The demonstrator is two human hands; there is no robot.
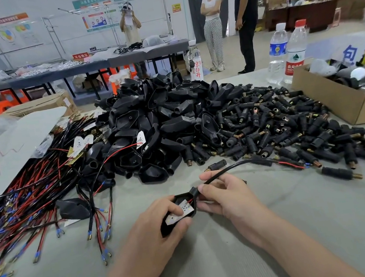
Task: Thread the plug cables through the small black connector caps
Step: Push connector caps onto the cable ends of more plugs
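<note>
Head view, one worktop (222,264), grey cloth surface.

Left grip (152,225): fingers curled round a black connector cap (187,198), held just above the worktop at near centre. The thumb presses a small white board (177,215) that sits inside the cap's open side.

Right grip (229,195): thumb and forefinger pinch the black cable (241,164) just beside the cap's narrow neck. The cable passes through the neck and arcs off to the right. Its red and black leads (294,164) lie on the cloth.

Behind the hands:
- heap of black caps (162,122), centre
- spread of small black plugs (283,126) with brass tips, to its right
- bundle of red and black wires (31,207), left
- cardboard box (340,107), right edge
- two water bottles (288,53), just behind the box
</note>
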